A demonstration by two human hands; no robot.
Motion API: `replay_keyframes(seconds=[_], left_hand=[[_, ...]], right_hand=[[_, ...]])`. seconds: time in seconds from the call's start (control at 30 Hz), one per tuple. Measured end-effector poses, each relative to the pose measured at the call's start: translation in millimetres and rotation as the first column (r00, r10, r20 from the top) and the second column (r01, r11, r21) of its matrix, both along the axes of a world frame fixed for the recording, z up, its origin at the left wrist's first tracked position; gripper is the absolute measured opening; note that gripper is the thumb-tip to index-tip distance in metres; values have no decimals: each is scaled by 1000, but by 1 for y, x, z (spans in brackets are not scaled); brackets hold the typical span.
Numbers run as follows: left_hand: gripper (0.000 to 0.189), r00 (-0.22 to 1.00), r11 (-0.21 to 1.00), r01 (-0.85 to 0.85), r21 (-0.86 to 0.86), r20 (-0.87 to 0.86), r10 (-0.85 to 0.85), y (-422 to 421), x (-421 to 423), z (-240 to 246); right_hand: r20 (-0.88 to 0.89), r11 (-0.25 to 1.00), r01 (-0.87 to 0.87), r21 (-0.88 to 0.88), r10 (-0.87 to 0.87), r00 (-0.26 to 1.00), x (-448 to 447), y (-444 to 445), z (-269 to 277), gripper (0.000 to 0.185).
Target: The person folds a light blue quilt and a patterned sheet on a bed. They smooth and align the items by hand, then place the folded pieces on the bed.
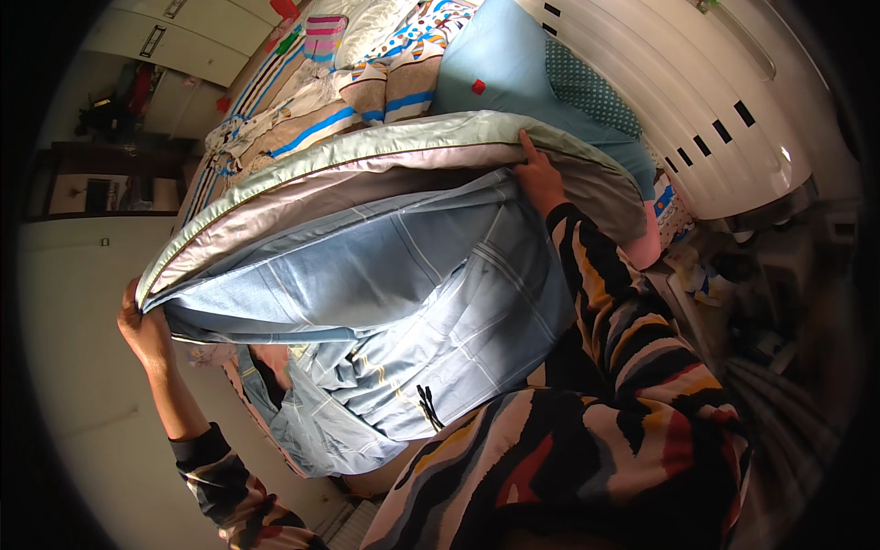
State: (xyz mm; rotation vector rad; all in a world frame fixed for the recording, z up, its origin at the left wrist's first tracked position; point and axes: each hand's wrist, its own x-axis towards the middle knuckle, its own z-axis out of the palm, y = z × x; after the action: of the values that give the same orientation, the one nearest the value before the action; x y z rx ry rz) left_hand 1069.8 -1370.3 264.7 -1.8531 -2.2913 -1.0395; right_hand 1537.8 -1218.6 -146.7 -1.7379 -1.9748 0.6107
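Observation:
My left hand (146,326) grips one corner of a quilt (412,148) with a pale green and pinkish face, together with the edge of a blue checked fabric cover (344,258). At the other side, my right hand (538,177) pinches the cover's upper edge against the quilt, index finger extended along the pale green border. Between my hands the quilt edge bows away from me. The cover's edge sags below it, and more of the blue checked fabric hangs in folds towards my body. Black cord ends (427,402) lie on the fabric near my waist.
Beyond the quilt lie striped and dotted bedding (405,82), a light blue cloth (491,62) and a dark green dotted cloth (588,86). A glossy white curved panel (687,89) with black slots stands right. White cabinets (185,41) and a dark shelf (117,175) are at left.

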Motion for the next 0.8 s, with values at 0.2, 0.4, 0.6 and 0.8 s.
replay_keyframes(seconds=[0.2, 0.4, 0.6, 0.8], left_hand=[[24, 999, 999, -46, -3, -22, 46, -5, 13, 1], [27, 997, 997, -78, 2, 16, 78, -7, 15, -2], [30, 998, 1000, -20, 8, 65, 19, -10, 3, -4], [30, 994, 993, -96, 65, 50, 93, -15, -21, -10]], right_hand=[[178, 975, 63, 213, -102, 979, -18, 21, -15, 16], [95, 909, 65, 411, -114, 989, 4, 32, -20, 10], [71, 850, 96, 518, -154, 985, 37, 27, 6, 15], [-245, 678, 296, 673, -173, 954, 75, 5, 128, 27]])
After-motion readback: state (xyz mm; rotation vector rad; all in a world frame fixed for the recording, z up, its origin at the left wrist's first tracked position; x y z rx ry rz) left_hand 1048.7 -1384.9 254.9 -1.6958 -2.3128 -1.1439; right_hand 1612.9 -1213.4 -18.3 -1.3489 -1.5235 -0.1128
